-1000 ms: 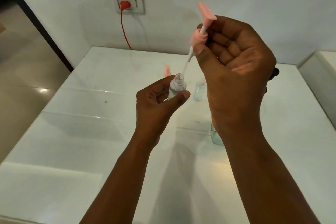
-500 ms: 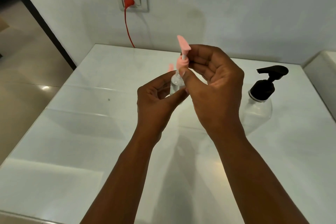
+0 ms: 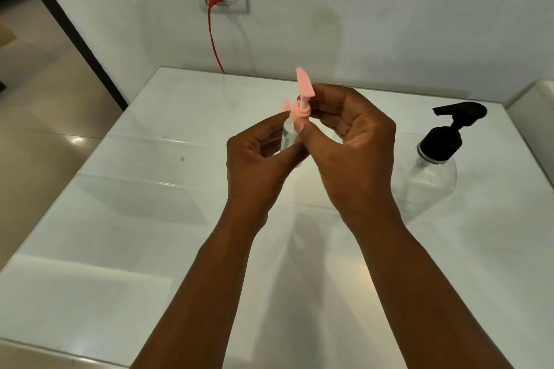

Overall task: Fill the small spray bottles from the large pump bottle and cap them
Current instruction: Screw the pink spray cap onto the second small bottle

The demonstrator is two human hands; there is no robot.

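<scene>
Fingers (image 3: 302,129) of our right hand (image 3: 353,153) pinch the pink pump cap (image 3: 301,111), now seated on the small spray bottle (image 3: 289,138) at frame centre — a second ago its tube hung above the neck. Our left hand (image 3: 254,159) grips the bottle; we judge tightening comes next.

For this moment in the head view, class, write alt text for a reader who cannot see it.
Two hands fit a pink pump cap onto a small clear bottle: the left hand holds the bottle, the right hand pinches the cap. A large black-pump bottle stands on the white table.
</scene>
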